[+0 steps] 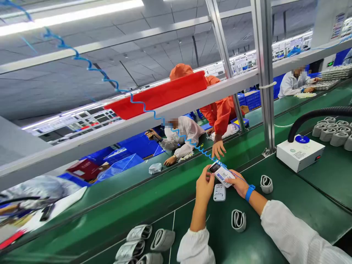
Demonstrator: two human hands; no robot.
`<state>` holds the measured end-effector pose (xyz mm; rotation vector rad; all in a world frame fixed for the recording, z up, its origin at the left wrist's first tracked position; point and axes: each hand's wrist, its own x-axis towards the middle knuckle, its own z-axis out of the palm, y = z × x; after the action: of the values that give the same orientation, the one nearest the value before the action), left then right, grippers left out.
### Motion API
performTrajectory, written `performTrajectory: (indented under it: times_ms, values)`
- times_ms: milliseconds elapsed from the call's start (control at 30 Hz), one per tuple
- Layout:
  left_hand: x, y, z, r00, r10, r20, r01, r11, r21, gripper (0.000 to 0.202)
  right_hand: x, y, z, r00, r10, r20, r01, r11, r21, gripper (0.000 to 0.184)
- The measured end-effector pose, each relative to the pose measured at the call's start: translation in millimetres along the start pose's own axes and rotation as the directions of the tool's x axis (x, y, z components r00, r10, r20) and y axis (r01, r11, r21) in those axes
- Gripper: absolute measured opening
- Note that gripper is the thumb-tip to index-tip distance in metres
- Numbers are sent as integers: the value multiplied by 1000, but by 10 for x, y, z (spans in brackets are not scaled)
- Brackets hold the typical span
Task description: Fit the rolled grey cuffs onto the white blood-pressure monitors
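Observation:
My left hand (205,185) and my right hand (237,183) together hold a small white electronic device (222,174) with a dark screen at its far end. My left hand grips its near-left side, and my right fingers press its right side. Just below them, a second white device (219,192) lies on the green bench mat (176,216). A blue wrist strap (249,193) circles my right wrist, and its blue coiled cord (181,135) runs up and away to the far left. A rolled grey cuff (266,184) lies to the right of my hands.
More grey cuffs lie near the front edge and in a pile at right, beside a white box with a blue top button (299,154) and black hose. A metal-framed shelf crosses the view. Beyond it, a co-worker's hand (218,149) reaches over the bench, among other workers.

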<state>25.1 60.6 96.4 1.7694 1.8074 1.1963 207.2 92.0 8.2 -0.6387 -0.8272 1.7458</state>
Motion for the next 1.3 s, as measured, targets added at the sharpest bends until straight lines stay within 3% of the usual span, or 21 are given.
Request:
performTrajectory:
  times_ms: [133, 267, 500, 667, 833, 967, 1067, 1167, 1300]
  values:
    - [1, -15, 58, 999, -36, -23, 31, 980, -195, 56, -19, -25, -10, 1000, 0, 6, -1, 1000, 21, 63]
    - [-28, -31, 143, 994, -104, 36, 110, 899, -423, 58, -43, -71, -45, 1000, -1, 26, 0, 1000, 17, 64]
    - [-72, 60, 132, 995, -36, 95, 83, 823, -561, 53, -31, -123, -51, 994, -108, 8, 108, 993, -42, 58]
    - [-115, 163, 148, 990, 33, 139, 72, 729, -681, 58, -3, -82, -120, 979, -199, -47, 184, 957, -223, 60]
    - [-172, 179, 273, 987, 31, 160, 96, 678, -729, 77, 8, -65, -221, 943, -332, 21, 308, 849, -429, 72]
    - [-204, 158, 407, 985, -59, 162, 162, 641, -750, 95, 32, -34, -292, 909, -410, 71, 380, 746, -547, 63]
    - [-215, 172, 455, 988, -103, 116, 155, 638, -755, 92, 48, -1, -332, 892, -445, 77, 395, 684, -614, 50]
    - [-214, 190, 430, 992, -90, 91, 128, 677, -725, 82, 45, 16, -334, 892, -447, 70, 388, 675, -627, 46]
    - [-199, 162, 358, 992, -77, 103, 127, 719, -684, 79, 10, -2, -272, 924, -380, 25, 330, 764, -554, 52]
